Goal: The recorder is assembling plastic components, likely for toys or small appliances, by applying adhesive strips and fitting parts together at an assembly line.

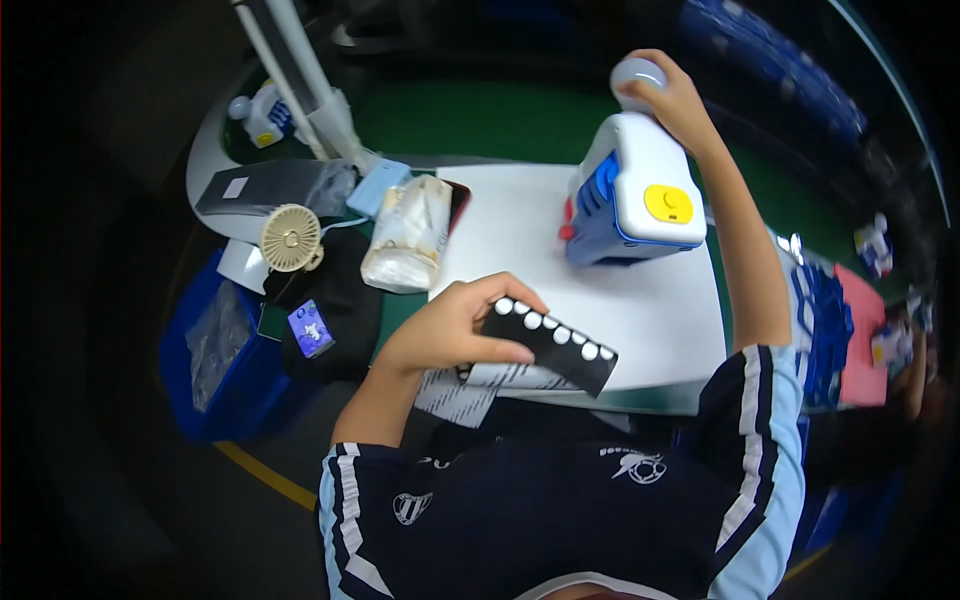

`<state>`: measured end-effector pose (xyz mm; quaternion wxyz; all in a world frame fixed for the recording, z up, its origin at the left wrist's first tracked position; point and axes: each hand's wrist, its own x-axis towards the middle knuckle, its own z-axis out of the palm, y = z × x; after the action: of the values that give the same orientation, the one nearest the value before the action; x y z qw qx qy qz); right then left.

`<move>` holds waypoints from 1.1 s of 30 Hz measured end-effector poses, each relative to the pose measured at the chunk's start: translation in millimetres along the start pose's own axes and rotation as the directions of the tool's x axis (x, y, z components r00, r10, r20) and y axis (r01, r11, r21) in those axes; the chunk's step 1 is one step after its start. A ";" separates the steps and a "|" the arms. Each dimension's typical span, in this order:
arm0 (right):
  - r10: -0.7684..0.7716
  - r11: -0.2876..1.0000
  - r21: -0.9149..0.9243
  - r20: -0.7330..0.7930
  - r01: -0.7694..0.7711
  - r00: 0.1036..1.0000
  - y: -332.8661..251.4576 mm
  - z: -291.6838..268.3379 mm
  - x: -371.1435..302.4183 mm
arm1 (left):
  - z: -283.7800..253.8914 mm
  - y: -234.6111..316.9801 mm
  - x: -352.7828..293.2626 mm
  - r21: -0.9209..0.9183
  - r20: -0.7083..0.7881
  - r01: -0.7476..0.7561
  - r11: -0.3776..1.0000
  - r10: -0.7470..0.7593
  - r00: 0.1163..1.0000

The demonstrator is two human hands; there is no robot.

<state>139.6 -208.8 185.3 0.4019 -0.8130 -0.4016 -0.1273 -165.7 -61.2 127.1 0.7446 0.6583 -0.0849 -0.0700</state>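
My left hand (pixel 450 325) is closed on a black strip (pixel 560 350) with white round dots along its upper edge, pinched between thumb and fingers close to my chest. Below that hand hang white sheets (pixel 458 400) with printed lines, partly hidden. Farther off, my right hand (pixel 672 100) is wrapped round the pale round knob (pixel 638 82) of a white and blue plastic device (pixel 635 195). The device is tilted over a white board (pixel 500 240), showing a yellow oval patch (pixel 668 204) and a red part on its left side. Whether it touches the board I cannot tell.
Left of the board are a plastic-wrapped roll (pixel 408 235), a light blue pack (pixel 378 190), a beige fan (pixel 291 238) and a purple card (pixel 311 329). A blue bin (pixel 190 390) stands lower left. A pole (pixel 300 85) rises behind. Similar devices (pixel 265 115) lie at both sides.
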 end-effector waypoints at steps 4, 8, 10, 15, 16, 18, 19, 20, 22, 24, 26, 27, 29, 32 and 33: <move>0.243 0.952 0.119 0.264 -0.281 0.933 -5.3 12.9 -50.5 | 28.2 6.1 -25.7 0.391 0.075 -0.133 0.911 0.113 0.991; 0.308 0.915 0.012 0.627 -0.404 0.715 -18.6 27.6 -85.6 | 59.3 11.2 -34.0 0.529 0.187 -0.209 0.822 0.127 0.974; 0.304 0.901 0.000 0.712 -0.433 0.633 -28.5 38.9 -99.0 | 74.3 -1.5 -36.0 0.548 0.206 -0.309 0.777 0.233 0.950; 0.301 0.734 0.152 0.801 -0.662 0.517 -23.5 68.0 -107.8 | 92.6 -31.0 -22.8 0.629 0.172 -0.370 0.684 0.342 0.924; 0.023 0.844 0.348 0.737 -0.408 0.676 -8.0 73.7 -114.2 | 92.7 -36.1 -18.1 0.638 0.152 -0.361 0.680 0.348 0.925; -0.250 0.853 0.507 0.601 -0.121 0.759 12.6 76.9 -121.0 | 93.3 -37.7 -6.9 0.634 0.133 -0.385 0.671 0.396 0.909; -0.205 0.860 0.494 0.566 -0.129 0.798 21.8 79.8 -121.5 | 93.5 -36.9 -2.8 0.636 0.128 -0.393 0.664 0.411 0.903; -0.163 0.865 0.483 0.533 -0.140 0.830 26.2 81.4 -121.2 | 93.2 -39.8 -2.7 0.636 0.119 -0.394 0.664 0.420 0.900; -0.074 0.873 0.459 0.461 -0.166 0.884 33.7 85.5 -120.6 | 93.9 -42.3 0.2 0.661 0.120 -0.437 0.610 0.488 0.864; 0.020 0.882 0.428 0.389 -0.200 0.921 41.4 87.5 -119.8 | 89.4 -49.7 0.7 0.688 0.101 -0.374 0.622 0.428 0.898; 0.110 0.886 0.398 0.316 -0.237 0.943 47.3 89.3 -120.1 | 84.1 -56.3 7.4 0.690 0.104 -0.417 0.592 0.489 0.866; 0.151 0.887 0.384 0.280 -0.255 0.948 49.1 90.4 -119.3 | 82.4 -57.7 10.7 0.701 0.101 -0.436 0.565 0.526 0.844; 0.228 0.888 0.356 0.208 -0.290 0.951 51.8 93.0 -118.3 | 80.4 -56.0 13.3 0.741 0.117 -0.413 0.530 0.504 0.856; 0.324 0.889 0.310 0.092 -0.337 0.941 56.2 93.4 -118.0 | 75.8 -58.5 17.6 0.698 0.032 -0.346 0.627 0.455 0.890; 0.353 0.889 0.294 0.050 -0.351 0.934 58.0 92.7 -119.0 | 74.8 -58.2 18.5 0.692 0.035 -0.348 0.632 0.453 0.891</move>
<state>95.9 -224.8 30.5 0.5372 -0.8020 -0.2612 0.0077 -163.5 -144.9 79.0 0.4508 0.8520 -0.1955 0.1806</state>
